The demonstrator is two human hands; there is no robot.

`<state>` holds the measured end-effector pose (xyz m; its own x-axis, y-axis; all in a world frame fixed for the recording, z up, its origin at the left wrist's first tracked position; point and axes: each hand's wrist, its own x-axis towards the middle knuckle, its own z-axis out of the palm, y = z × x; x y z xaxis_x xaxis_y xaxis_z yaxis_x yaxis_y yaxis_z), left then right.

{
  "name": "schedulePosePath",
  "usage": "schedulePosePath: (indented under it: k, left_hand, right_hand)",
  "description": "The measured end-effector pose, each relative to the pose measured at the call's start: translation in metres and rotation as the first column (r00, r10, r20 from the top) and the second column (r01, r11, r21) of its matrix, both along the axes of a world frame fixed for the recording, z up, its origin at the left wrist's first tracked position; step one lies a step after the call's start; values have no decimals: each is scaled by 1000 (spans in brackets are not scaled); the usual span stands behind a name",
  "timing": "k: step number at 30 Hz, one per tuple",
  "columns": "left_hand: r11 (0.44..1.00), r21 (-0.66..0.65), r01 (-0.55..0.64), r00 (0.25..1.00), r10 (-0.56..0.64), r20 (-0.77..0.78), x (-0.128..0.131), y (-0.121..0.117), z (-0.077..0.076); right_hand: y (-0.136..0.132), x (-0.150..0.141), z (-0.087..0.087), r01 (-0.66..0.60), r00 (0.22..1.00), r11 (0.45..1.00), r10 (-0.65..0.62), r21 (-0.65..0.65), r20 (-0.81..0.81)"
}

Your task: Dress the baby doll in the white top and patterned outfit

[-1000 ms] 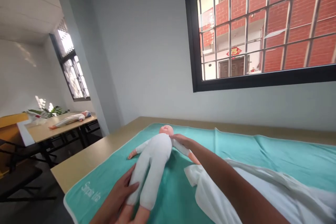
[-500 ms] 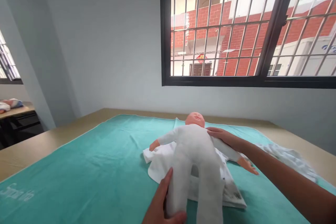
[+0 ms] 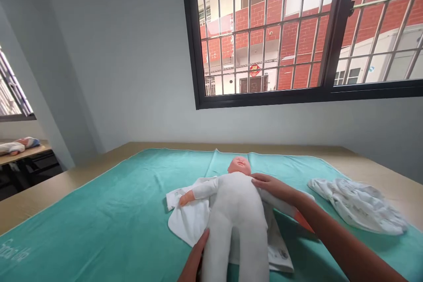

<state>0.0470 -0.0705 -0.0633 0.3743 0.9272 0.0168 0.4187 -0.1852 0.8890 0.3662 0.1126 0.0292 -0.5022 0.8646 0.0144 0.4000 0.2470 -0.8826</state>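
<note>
Doll [image 3: 236, 202] in white was touched by two hands

The fingers [image 3: 259, 178] of the right hand [image 3: 274, 186] were placed close together on the doll's shoulder, near its neck. The thumb was hidden, so it could not be told how tightly the shoulder was held. One leg of the doll was touched along its outer side by the left hand [image 3: 194, 259]. Only a bit of that hand could be seen, so it could not be told if the leg was clamped.

The doll was seen face up, with its head pointed away, its arms stretched out to the sides and its legs toward the near edge. Below it, a white garment [image 3: 187, 224] was seen spread out, partly covered by the doll's body. Off to the right, a crumpled white cloth [image 3: 360, 205] was left in a heap. A big green-blue sheet [image 3: 109, 216] was spread under all of these, and the tabletop [image 3: 386, 169] was mostly covered by it.

Behind, a gray wall [image 3: 142, 75] and a barred window [image 3: 261, 99] were seen. Far to the left, another doll [image 3: 21, 144] was seen lying on another table [image 3: 41, 149].
</note>
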Motion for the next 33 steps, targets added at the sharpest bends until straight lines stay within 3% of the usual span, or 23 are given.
schedulePosePath:
  k: [3,5,7,8,10,12,14,17,19,21,25,28,33]
  left_hand:
    - [972,-97,-214,973,221,68,3,3,9]
    - [943,-2,-334,943,334,-11,-2,19,29]
    - [876,145,-460,879,472,-65,-15,51,52]
    - [831,221,-511,842,536,-68,-23,72,62]
    - [792,222,-569,798,597,-85,-39,116,71]
    - [829,160,-536,819,557,-140,-51,154,68]
    - [862,129,-490,851,506,-141,-57,179,58]
    - [889,105,-447,881,457,-124,-60,190,42]
    - [910,79,-407,903,414,-111,-63,188,37]
    - [933,53,-355,929,358,-96,-67,185,35]
    - [938,65,-341,933,346,-98,-73,188,33]
    - [917,101,-386,913,395,-100,-73,194,28]
    - [903,100,-417,907,421,-20,-73,195,21]
  right_hand:
    - [4,3,-9,4,1000,1000,-4,1,5]
    - [4,5,-11,-12,999,1000,12,8,44]
    - [5,6,-9,-9,991,999,2,51,133]
    - [4,5,-7,29,982,994,-49,110,183]
    - [1,-3,-1,162,939,935,-244,314,242]
    - [-9,-16,7,248,886,807,-412,536,210]
    - [-24,-36,15,200,894,735,-408,648,186]
    - [-43,-74,24,-4,939,771,-216,637,267]
    - [-43,-101,28,-130,923,791,-124,598,364]
    - [-33,-128,29,-243,864,798,-79,551,496]
    - [-2,-177,22,-478,651,770,-12,422,759]
    - [10,-198,13,-542,570,759,17,361,822]
    - [7,-195,3,-529,590,742,-27,412,807]
